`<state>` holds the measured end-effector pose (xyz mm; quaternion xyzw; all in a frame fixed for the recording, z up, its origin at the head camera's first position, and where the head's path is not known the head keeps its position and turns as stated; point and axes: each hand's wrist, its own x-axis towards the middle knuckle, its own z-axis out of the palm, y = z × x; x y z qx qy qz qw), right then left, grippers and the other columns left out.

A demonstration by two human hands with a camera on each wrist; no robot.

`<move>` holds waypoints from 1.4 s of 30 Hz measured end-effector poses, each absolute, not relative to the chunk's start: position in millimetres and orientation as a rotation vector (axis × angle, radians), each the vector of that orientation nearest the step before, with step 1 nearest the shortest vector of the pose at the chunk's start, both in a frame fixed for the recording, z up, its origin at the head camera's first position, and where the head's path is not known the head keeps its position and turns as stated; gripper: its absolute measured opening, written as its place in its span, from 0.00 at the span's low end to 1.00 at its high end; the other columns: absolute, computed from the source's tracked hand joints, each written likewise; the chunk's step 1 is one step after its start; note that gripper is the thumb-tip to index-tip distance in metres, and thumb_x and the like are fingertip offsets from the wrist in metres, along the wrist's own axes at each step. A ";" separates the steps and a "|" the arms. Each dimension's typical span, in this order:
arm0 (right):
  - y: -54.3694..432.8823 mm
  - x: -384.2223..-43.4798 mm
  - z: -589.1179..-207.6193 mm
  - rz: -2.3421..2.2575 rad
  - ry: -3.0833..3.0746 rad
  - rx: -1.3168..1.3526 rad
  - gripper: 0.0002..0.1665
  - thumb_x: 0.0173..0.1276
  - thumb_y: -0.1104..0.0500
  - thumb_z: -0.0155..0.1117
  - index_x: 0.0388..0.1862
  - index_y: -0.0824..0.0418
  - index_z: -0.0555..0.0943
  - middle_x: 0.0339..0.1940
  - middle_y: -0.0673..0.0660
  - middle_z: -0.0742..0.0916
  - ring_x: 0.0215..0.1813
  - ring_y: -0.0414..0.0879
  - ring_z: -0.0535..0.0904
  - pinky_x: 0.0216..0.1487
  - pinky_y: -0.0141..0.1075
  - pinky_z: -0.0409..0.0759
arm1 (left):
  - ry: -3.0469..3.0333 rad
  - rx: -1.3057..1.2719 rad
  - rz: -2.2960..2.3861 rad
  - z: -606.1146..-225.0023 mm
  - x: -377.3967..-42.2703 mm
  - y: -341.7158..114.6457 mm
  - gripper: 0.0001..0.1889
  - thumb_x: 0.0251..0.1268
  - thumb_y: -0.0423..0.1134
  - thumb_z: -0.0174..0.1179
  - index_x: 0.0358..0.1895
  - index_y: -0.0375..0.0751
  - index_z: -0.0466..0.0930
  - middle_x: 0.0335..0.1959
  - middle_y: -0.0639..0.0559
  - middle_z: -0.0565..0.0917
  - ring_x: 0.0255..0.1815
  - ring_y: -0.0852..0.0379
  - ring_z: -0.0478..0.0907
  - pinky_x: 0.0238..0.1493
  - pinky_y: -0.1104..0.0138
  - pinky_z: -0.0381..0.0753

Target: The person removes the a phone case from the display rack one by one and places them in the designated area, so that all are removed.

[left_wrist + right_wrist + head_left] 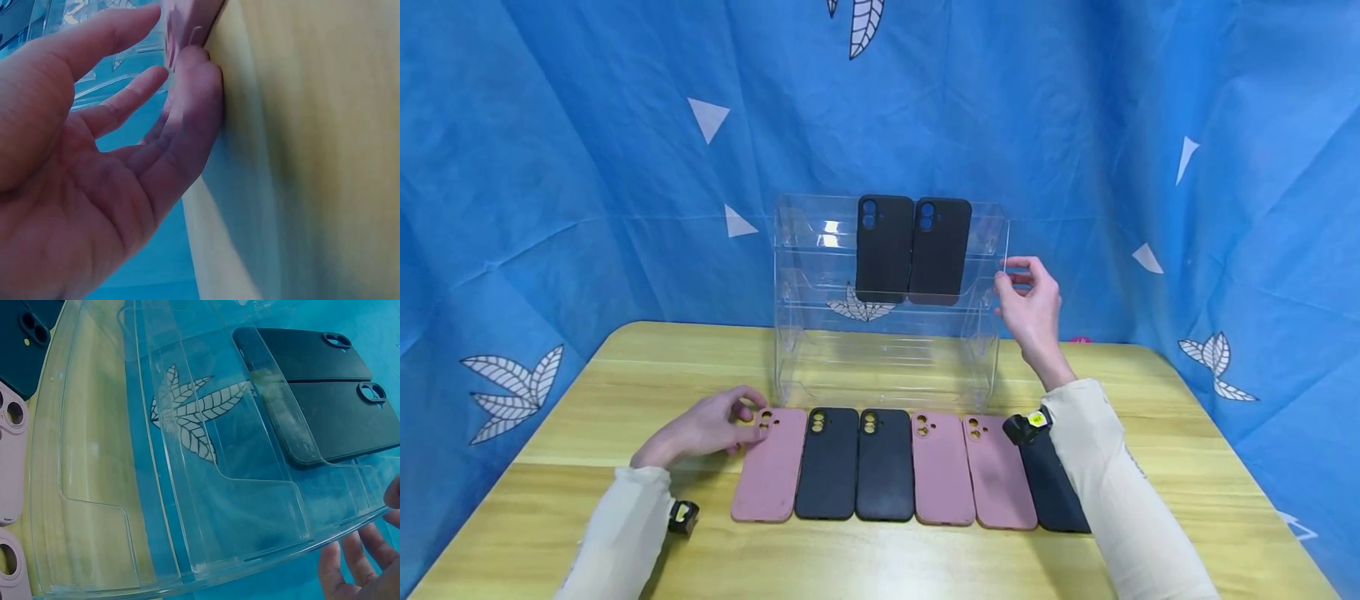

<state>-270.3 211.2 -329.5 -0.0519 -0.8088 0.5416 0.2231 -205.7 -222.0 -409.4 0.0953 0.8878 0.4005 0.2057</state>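
My left hand (718, 421) is at the upper left corner of the leftmost pink phone case (769, 471), which lies flat on the table. In the left wrist view, thumb and fingers stand apart, with fingertips right at the edge of the pink case (187, 22). My right hand (1032, 302) holds the right side edge of a clear tiered rack (887, 350), thumb and fingers on either side of it. Two black phone cases, a left one (883, 250) and a right one (940, 250), stand side by side in an upper tier.
Right of the leftmost case, a row of black and pink phone cases (886, 467) lies along the rack's front; my right sleeve partly covers the last black one (1056, 487). A blue patterned cloth (625, 167) hangs behind the wooden table (850, 567).
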 end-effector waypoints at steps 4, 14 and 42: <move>210.2 -270.8 -328.3 1.501 -2.232 -0.147 0.17 0.78 0.51 0.57 0.60 0.56 0.79 0.46 0.52 0.84 0.50 0.56 0.86 0.39 0.39 0.90 | 2.511 0.315 1.155 -403.5 -209.1 -224.3 0.25 0.69 0.39 0.66 0.65 0.34 0.71 0.51 0.38 0.78 0.33 0.52 0.81 0.32 0.62 0.85; 210.9 -270.3 -329.5 1.490 -2.233 -0.144 0.18 0.78 0.51 0.57 0.60 0.57 0.79 0.46 0.53 0.84 0.50 0.57 0.86 0.36 0.32 0.89 | 2.699 0.333 1.376 -381.1 -216.1 -221.4 0.28 0.74 0.46 0.62 0.71 0.38 0.69 0.63 0.34 0.78 0.58 0.38 0.82 0.50 0.59 0.88; 211.5 -271.3 -329.8 1.489 -2.225 -0.128 0.18 0.78 0.51 0.57 0.60 0.57 0.79 0.44 0.52 0.83 0.47 0.54 0.86 0.35 0.34 0.89 | 2.672 0.511 1.795 -319.3 -237.6 -167.6 0.27 0.74 0.51 0.61 0.71 0.50 0.69 0.63 0.43 0.80 0.57 0.49 0.83 0.54 0.66 0.86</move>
